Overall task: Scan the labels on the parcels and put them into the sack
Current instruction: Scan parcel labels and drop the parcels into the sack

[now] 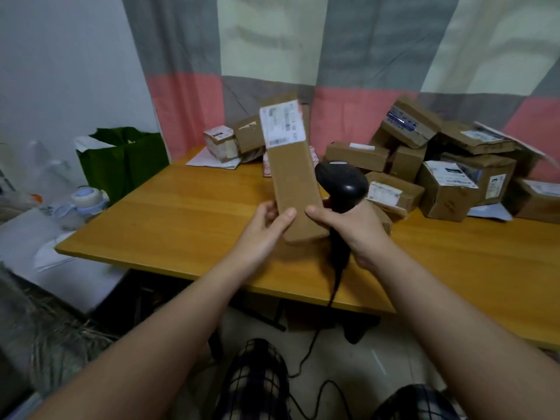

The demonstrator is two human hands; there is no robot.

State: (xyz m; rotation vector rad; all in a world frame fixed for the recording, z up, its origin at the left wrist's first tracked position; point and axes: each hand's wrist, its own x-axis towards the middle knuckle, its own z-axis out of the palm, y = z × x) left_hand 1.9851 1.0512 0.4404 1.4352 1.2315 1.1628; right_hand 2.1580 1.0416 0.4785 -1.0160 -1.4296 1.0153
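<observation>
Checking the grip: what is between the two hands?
Head view: lower end of the long parcel sits between left hand and right hand, which also grips the black scanner.

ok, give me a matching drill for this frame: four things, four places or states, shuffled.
Things:
1 long cardboard parcel
2 barcode scanner
3 green bag
4 heap of parcels

Places or states:
A off the left end of the table, by the wall
B on the table, right side
C gripped by the left hand, label end up
D handle gripped in the right hand

Pairs: 1-C, 2-D, 3-A, 4-B
</observation>
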